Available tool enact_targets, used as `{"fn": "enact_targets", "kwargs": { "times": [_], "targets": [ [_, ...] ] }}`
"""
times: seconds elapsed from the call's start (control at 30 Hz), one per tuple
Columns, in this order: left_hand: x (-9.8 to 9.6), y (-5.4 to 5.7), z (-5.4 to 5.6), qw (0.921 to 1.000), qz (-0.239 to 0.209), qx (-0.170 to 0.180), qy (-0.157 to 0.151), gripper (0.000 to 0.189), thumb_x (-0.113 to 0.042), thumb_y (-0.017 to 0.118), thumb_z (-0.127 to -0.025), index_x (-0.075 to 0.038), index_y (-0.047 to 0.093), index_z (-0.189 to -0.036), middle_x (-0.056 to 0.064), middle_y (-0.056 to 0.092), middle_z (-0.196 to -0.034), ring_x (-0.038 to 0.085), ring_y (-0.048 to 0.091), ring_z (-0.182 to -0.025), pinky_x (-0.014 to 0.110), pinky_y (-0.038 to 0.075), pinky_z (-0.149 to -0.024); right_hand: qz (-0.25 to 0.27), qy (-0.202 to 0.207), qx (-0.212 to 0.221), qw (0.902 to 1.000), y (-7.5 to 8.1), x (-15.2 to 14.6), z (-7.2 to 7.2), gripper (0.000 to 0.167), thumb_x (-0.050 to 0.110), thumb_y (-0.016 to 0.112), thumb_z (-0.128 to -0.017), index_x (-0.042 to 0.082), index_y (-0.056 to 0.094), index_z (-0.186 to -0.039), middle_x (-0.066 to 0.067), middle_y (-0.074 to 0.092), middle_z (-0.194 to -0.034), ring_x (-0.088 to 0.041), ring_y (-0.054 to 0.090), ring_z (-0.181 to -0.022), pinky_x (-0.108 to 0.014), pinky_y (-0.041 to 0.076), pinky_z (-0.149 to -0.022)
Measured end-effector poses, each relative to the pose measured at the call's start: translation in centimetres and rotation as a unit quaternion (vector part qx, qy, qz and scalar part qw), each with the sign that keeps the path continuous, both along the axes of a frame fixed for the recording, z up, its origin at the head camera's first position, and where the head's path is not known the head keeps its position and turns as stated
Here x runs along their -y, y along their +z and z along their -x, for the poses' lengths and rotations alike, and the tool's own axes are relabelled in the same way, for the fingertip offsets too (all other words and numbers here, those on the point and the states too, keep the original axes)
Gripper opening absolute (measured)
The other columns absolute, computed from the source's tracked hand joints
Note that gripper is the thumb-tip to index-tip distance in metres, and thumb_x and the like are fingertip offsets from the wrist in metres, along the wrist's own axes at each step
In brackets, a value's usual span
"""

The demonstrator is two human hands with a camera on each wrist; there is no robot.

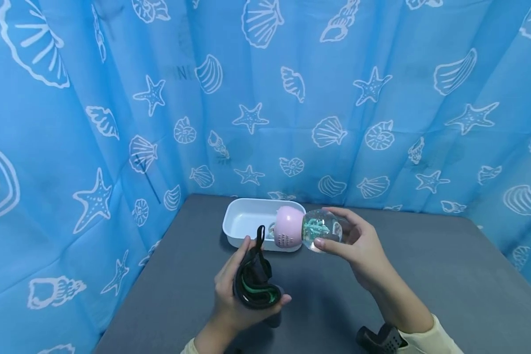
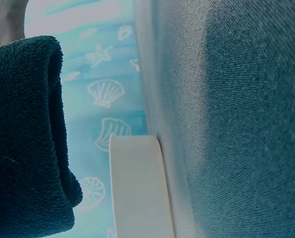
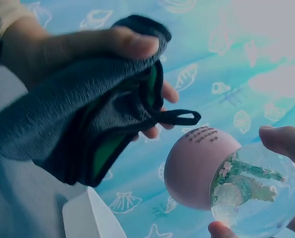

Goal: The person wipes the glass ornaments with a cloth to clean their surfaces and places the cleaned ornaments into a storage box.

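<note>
My left hand [image 1: 230, 300] holds a folded dark cloth [image 1: 248, 280], with black edging, a green inner side and a hanging loop, fingers and thumb around it. In the left wrist view the cloth [image 2: 23, 144] looks fluffy. To its right, my right hand [image 1: 366, 246] grips a snow globe [image 1: 311, 236] by its clear ball, thumb and fingers on opposite sides. The globe is tilted on its side, its pink base [image 1: 289, 226] pointing left toward the cloth. Inside the ball [image 3: 254, 193] are a small green figure and glitter. Cloth and globe stay apart in the right wrist view.
A white tray [image 1: 236, 223] stands at the back of the grey table [image 1: 447, 275], behind both hands; the pink base overlaps its right part in the head view. A blue curtain [image 1: 265, 98] with white shell and starfish prints hangs behind and at the sides.
</note>
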State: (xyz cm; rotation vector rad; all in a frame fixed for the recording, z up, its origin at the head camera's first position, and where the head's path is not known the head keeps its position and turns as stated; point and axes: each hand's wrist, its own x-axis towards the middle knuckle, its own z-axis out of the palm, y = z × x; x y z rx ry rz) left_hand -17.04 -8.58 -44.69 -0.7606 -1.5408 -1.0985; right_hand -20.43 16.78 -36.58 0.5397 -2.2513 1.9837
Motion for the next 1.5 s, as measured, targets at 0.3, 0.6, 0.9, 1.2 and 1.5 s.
{"fn": "enact_targets", "kwargs": {
  "times": [0.3, 0.6, 0.9, 1.2, 1.5],
  "targets": [
    [0.0, -0.3, 0.4, 0.9999, 0.001, 0.003, 0.012, 0.102, -0.059, 0.085, -0.082, 0.020, 0.054, -0.138, 0.029, 0.072, -0.121, 0.034, 0.076, -0.104, 0.028, 0.061, -0.098, -0.077, -0.035, -0.033, 0.9959, 0.3, 2.1, 4.5, 0.071, 0.017, 0.090, -0.085, 0.014, 0.059, -0.149, -0.015, 0.068, -0.136, -0.024, 0.071, -0.115, -0.028, 0.063, -0.082],
    [0.7, -0.6, 0.7, 0.9987, 0.008, 0.050, -0.009, 0.097, -0.057, 0.087, -0.081, 0.014, 0.056, -0.140, 0.025, 0.071, -0.127, 0.032, 0.075, -0.109, 0.029, 0.058, -0.103, -0.104, -0.024, -0.005, 0.9943, -0.3, 4.8, 8.2, 0.077, 0.024, 0.094, -0.080, 0.015, 0.060, -0.148, -0.015, 0.069, -0.137, -0.032, 0.070, -0.114, -0.034, 0.060, -0.085],
    [2.2, 0.1, 1.7, 0.9894, 0.049, 0.096, -0.097, 0.090, -0.042, 0.096, -0.076, 0.009, 0.059, -0.140, 0.023, 0.070, -0.130, 0.032, 0.073, -0.115, 0.029, 0.058, -0.104, -0.171, -0.012, -0.024, 0.9849, -0.7, 7.4, 11.5, 0.080, 0.036, 0.096, -0.077, 0.022, 0.061, -0.148, -0.012, 0.067, -0.137, -0.030, 0.072, -0.109, -0.039, 0.063, -0.074],
    [4.4, 0.7, 1.4, 0.9562, 0.127, 0.223, -0.141, 0.089, -0.034, 0.099, -0.072, -0.008, 0.059, -0.147, 0.010, 0.069, -0.139, 0.024, 0.069, -0.124, 0.032, 0.058, -0.106, -0.239, -0.012, -0.035, 0.9703, -1.6, 9.9, 14.2, 0.081, 0.035, 0.096, -0.076, 0.018, 0.062, -0.148, -0.014, 0.066, -0.140, -0.032, 0.069, -0.113, -0.041, 0.063, -0.076],
    [6.2, 1.0, 1.9, 0.8729, 0.269, 0.376, -0.156, 0.089, -0.050, 0.097, -0.073, -0.027, 0.058, -0.149, -0.010, 0.065, -0.143, 0.010, 0.062, -0.128, 0.039, 0.059, -0.105, -0.275, 0.003, -0.039, 0.9607, -2.1, 10.8, 15.2, 0.080, 0.028, 0.096, -0.075, 0.013, 0.062, -0.146, -0.015, 0.068, -0.139, -0.034, 0.070, -0.111, -0.040, 0.063, -0.078]
  ]
}}
